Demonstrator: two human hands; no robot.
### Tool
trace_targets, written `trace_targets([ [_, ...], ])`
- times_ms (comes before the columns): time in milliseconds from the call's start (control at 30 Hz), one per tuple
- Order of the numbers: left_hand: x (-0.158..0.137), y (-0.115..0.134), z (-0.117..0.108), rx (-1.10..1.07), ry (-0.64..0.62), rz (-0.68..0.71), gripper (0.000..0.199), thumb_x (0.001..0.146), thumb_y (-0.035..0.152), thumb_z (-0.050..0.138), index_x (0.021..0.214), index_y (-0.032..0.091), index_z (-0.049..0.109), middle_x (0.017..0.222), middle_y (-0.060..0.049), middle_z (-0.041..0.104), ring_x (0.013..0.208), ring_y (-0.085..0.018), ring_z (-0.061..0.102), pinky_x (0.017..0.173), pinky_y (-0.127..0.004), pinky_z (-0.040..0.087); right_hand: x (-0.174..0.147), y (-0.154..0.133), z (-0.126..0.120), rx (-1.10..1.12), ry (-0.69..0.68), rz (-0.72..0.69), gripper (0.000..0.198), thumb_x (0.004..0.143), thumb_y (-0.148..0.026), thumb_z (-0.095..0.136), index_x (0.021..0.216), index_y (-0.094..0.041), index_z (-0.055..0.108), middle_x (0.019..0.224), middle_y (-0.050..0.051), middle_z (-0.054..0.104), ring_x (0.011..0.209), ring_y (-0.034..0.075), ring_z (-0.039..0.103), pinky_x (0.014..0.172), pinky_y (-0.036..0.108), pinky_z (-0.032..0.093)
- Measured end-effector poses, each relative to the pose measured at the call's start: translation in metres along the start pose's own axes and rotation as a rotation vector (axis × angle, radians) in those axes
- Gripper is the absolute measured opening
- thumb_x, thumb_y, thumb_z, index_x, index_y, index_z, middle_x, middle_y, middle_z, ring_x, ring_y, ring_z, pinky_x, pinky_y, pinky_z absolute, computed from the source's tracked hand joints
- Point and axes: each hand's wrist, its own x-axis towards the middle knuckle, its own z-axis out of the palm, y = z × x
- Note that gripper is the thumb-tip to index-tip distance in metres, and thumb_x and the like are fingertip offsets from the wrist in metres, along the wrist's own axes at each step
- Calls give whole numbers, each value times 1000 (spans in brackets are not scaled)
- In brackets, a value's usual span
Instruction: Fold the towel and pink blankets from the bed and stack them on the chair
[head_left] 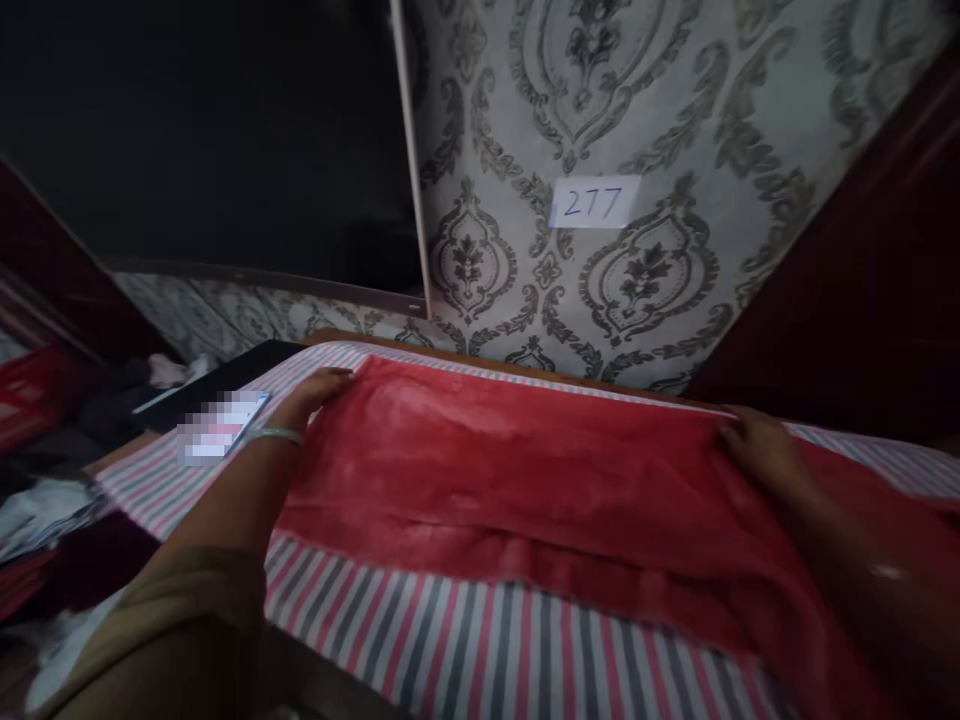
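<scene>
Striped cover: flat, fabric | Red cloth: atop striped cover, long, creased, patchily paler; judged light, soft, limp; take by opposite corners | Right hand: cover's far right, touching cloth | Left hand: cover's far left, touching cloth | Grip, both: clenched or loose, cannot tell

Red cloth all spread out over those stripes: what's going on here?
A person has both hands at a red cloth lying over a striped cloth. The left hand is at its far left corner, the right hand at its far edge toward the right. Whether the fingers grip or just rest there, I can't tell. The red cloth is mostly spread, with wrinkles toward its near side.
</scene>
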Motion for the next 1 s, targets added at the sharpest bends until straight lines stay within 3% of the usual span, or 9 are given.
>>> trace_targets([
  [100, -28, -20, -28, -28, -158, -22, 43, 57, 42, 82, 88, 14, 74, 79, -5, 70, 64, -16, 60, 54, -25, 44, -39, -28, -17, 114, -5, 6, 41, 86, -41, 41, 106, -16, 68, 117, 21, 69, 105, 34, 66, 89, 45, 51],
  [200, -62, -43, -48, -62, -239, -9, 48, 56, 51, 81, 86, 14, 71, 73, -4, 68, 61, -15, 58, 54, -25, 43, -99, -69, -27, 288, -69, -215, 38, 92, -49, 43, 109, -26, 68, 116, 11, 72, 107, 30, 67, 94, 46, 53],
  [300, -93, -58, -58, -74, -192, 43, 56, 54, 57, 79, 91, 15, 70, 80, -5, 70, 71, -18, 61, 61, -27, 47, -151, -100, -23, 248, -173, -512, 36, 96, -50, 47, 113, -29, 70, 119, 8, 71, 108, 28, 67, 93, 44, 55],
  [400, -116, -65, -60, 21, -61, 130, 53, 57, 59, 74, 88, 16, 68, 78, -3, 68, 72, -18, 59, 62, -28, 44, -173, -108, -5, 100, -130, -666, 40, 95, -48, 48, 121, -26, 69, 120, 10, 70, 106, 30, 67, 87, 46, 55],
  [500, -136, -71, -56, 257, 27, 120, 41, 64, 57, 69, 73, 18, 62, 62, -1, 59, 65, -18, 55, 58, -28, 39, -173, -104, 12, -8, -69, -662, 40, 95, -41, 45, 118, -19, 71, 112, 13, 72, 98, 31, 68, 82, 47, 55],
  [633, -157, -80, -49, 487, 18, 104, 31, 74, 46, 64, 62, 21, 51, 56, 1, 51, 61, -17, 52, 58, -27, 37, -166, -105, 17, -49, -65, -589, 36, 95, -30, 42, 111, -17, 72, 108, 14, 72, 95, 29, 67, 82, 44, 54],
  [833, -160, -85, -58, 545, 129, 140, 21, 84, 31, 46, 65, 21, 48, 64, -1, 54, 71, -18, 55, 64, -27, 37, -164, -128, 2, 36, -32, -431, 32, 95, -24, 39, 96, -18, 70, 95, 11, 70, 85, 24, 65, 76, 37, 52],
  [1000, -157, -94, -65, 586, 152, 115, 24, 81, 31, 48, 59, 23, 44, 62, -5, 55, 75, -23, 59, 67, -30, 39, -178, -142, -4, 44, 3, -526, 30, 97, -23, 40, 97, -17, 69, 90, 10, 69, 83, 24, 64, 76, 37, 50],
])
